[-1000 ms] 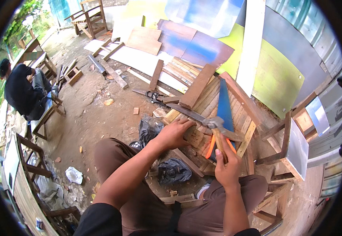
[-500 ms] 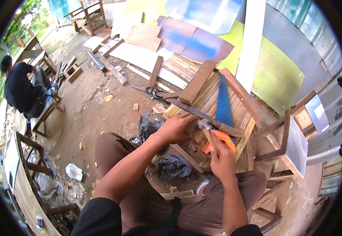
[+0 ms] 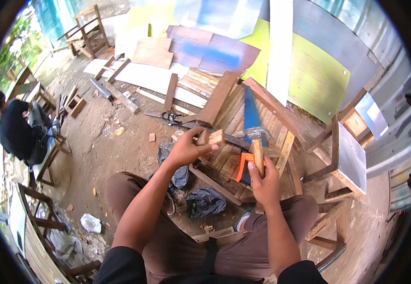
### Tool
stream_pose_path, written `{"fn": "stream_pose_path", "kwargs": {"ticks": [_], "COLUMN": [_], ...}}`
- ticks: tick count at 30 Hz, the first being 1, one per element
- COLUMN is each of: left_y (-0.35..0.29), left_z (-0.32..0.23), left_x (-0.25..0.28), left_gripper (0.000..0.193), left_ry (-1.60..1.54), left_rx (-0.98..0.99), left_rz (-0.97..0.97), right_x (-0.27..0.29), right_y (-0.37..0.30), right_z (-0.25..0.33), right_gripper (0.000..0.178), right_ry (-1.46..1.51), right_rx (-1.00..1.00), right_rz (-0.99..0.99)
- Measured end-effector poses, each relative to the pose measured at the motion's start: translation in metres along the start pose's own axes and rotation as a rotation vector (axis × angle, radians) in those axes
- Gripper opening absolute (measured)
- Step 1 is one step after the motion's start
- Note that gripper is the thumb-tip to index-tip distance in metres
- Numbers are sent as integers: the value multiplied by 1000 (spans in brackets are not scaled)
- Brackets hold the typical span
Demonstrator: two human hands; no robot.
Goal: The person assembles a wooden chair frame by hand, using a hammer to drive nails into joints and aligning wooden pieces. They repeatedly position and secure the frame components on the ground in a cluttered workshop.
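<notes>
Hammer (image 3: 258, 151) and small wood block (image 3: 218, 138), one per hand, looks like a repositioning step
Left hand (image 3: 186, 149) is pinching the block over the slatted wooden platform (image 3: 232, 120); right hand (image 3: 266, 182) is gripping the hammer's handle, hands sitting apart. Next move is probably calling for a firm, flat rest, but the blue-bladed handsaw (image 3: 250, 106) and a machete-like blade (image 3: 234, 140) are crowding that spot. Black plastic bag (image 3: 205, 202) is lying down between the knees.

Between the wooden block (image 3: 213, 137) and the hammer (image 3: 258, 151) there is a narrow passage over the slatted surface (image 3: 231, 119). Farther forward, the blue saw blade (image 3: 251, 111) and the brown board (image 3: 218, 98) lie as obstacles.
</notes>
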State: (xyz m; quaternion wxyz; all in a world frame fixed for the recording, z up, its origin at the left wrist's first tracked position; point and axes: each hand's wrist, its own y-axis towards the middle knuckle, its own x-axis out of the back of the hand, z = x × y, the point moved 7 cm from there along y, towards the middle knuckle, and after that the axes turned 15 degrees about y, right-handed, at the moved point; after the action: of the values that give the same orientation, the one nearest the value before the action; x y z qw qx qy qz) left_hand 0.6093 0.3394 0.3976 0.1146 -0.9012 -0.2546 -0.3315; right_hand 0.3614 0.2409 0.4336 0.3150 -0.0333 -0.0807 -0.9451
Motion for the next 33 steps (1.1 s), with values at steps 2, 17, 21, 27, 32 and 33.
{"fn": "stream_pose_path", "kwargs": {"ticks": [2,17,21,27,32,33], "left_y": [-1,-17,-9,-1,9,8], "left_z": [4,-48,-47,-45,-9,-2], "left_x": [-13,-49,-41,-20,3,3], "left_gripper": [70,78,76,68,57,56], "left_ry": [-303,-653,-570,-656,-752,-727], "left_rx": [85,-3,-59,-140,141,212], "left_rz": [112,488,429,252,-23,-42], "right_x": [1,-17,-18,-16,-3,1], "right_y": [3,9,15,17,22,22], "right_z": [-8,10,7,13,6,5], "right_gripper": [17,19,17,22,23,23], "right_ry": [94,151,126,107,306,360], "right_rx": [-44,20,6,107,-135,-177], "right_rz": [-35,-139,-126,-154,-178,-195]}}
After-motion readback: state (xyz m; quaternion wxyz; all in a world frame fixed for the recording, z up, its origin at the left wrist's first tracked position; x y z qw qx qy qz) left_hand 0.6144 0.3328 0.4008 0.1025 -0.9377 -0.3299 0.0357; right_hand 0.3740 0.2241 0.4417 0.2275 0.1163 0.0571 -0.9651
